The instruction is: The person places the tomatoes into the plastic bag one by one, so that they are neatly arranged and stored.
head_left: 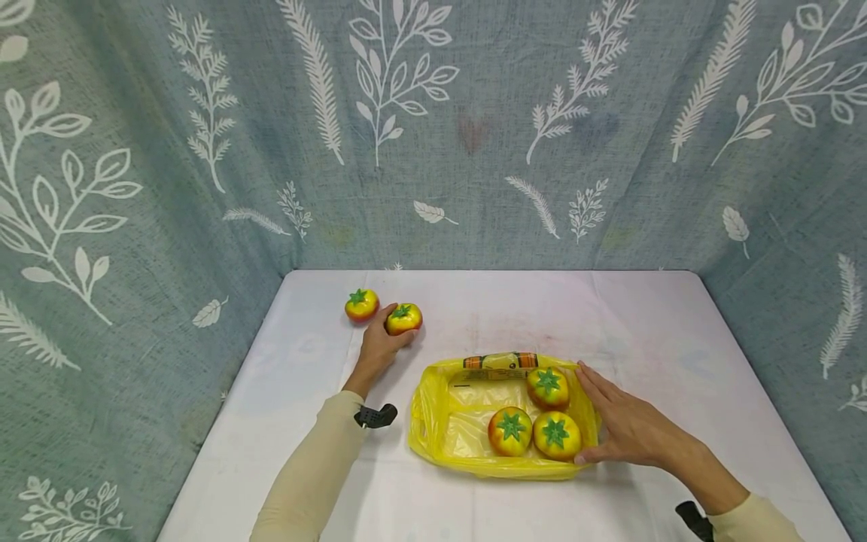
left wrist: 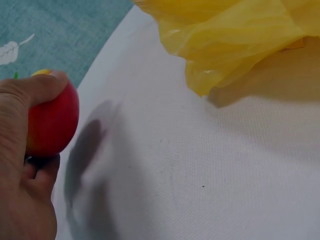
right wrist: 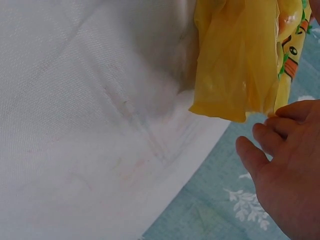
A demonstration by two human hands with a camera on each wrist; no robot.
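Note:
My left hand (head_left: 381, 342) grips a yellow-and-red, tomato-like fruit (head_left: 404, 319) with a green leafy top, at the far left of the table. From the left wrist, this fruit's red side (left wrist: 55, 122) appears between thumb and fingers, with a shadow on the cloth. Just left of it lies a similar fruit (head_left: 362, 306). An open yellow plastic bag (head_left: 430, 410) stands mid-table. Three more such fruits, including one at the front left (head_left: 509, 431), sit toward its right end. My right hand (head_left: 633, 425) spreads along the bag's right end, its fingers fairly straight and touching the edge.
A white cloth (head_left: 325, 482) covers the table. Grey-green curtains with white leaf prints (head_left: 474, 188) hang behind it and at both sides. The bag's far rim carries a printed orange-and-black band (head_left: 500, 361). Dark straps (head_left: 375, 416) circle both wrists.

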